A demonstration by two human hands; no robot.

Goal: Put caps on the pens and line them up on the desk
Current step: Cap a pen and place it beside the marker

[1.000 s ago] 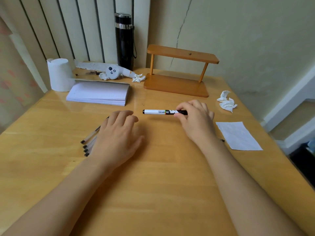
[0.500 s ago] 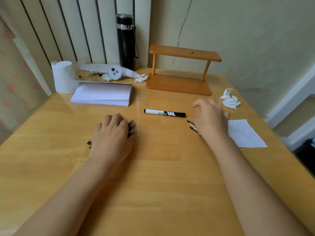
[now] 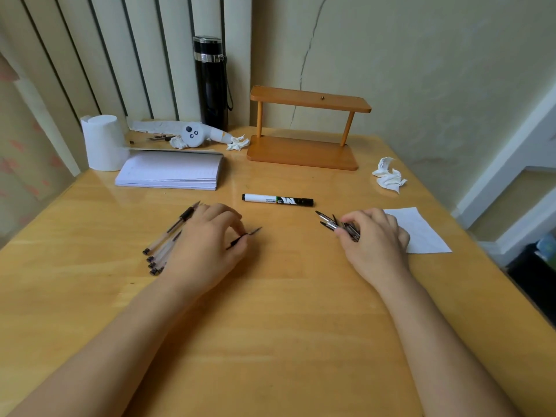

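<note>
I see both hands low over the wooden desk [image 3: 285, 311], well apart from each other. My left hand [image 3: 207, 245] is at about 9 o'clock from the desk's middle, palm down over a bundle of clear uncapped pens [image 3: 168, 239] whose black ends fan out toward 8 o'clock. Its fingertips are pinched on one thin black pen [image 3: 245, 236] that points toward 2 o'clock, tip sticking out past the fingers.

My right hand [image 3: 373, 239] sits at about 3 o'clock, fingers curled and closed on a cluster of black pen caps [image 3: 337, 225], some of them poking out toward 10 o'clock; how many it holds I cannot tell.

Between the hands and a little farther off, at 12 o'clock, a capped black-and-white marker [image 3: 278, 200] lies flat and crosswise, touching neither hand.

Just beside the right hand at 3 o'clock lies a white paper sheet [image 3: 421, 233]. A stack of white paper [image 3: 171, 173] sits at 11 o'clock, a wooden stand [image 3: 304, 145] at 12 o'clock.
</note>
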